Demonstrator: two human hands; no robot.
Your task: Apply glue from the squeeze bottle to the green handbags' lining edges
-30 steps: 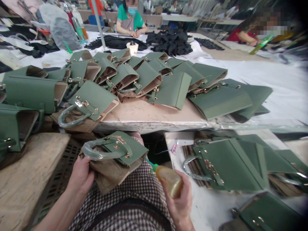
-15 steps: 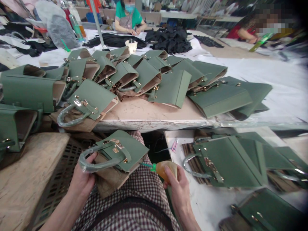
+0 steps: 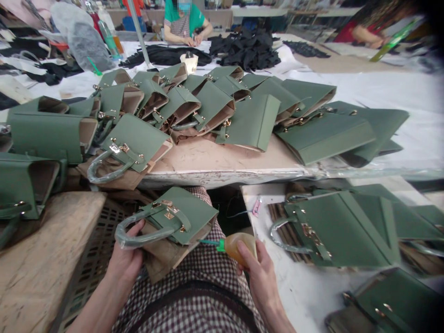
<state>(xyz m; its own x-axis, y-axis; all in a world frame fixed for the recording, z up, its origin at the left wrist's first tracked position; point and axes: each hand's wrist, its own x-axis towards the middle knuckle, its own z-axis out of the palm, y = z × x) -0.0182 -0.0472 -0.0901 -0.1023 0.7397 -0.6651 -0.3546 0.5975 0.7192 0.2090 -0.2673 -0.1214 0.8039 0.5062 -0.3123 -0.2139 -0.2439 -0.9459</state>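
A green handbag (image 3: 196, 212) with gold clasps, a plastic-wrapped handle and a brown lining hanging out lies over my lap. My left hand (image 3: 126, 259) grips it at the handle and lining, with some fingers hidden behind them. My right hand (image 3: 258, 268) is wrapped round a squeeze bottle (image 3: 237, 247) of amber liquid. The bottle has a green cap and a thin nozzle, whose tip is at the lower edge of the bag, by the seam between green panel and lining.
Many green handbags (image 3: 248, 122) cover the table ahead. More bags (image 3: 343, 231) lie on a white surface at the right. A wooden board (image 3: 45, 259) and a plastic crate (image 3: 93, 249) stand at the left. Two people work across the table near black pieces (image 3: 243, 51).
The nozzle tip has moved slightly left along the bag's lower edge. The view has shifted a little, so the surrounding bags appear moved to the right.
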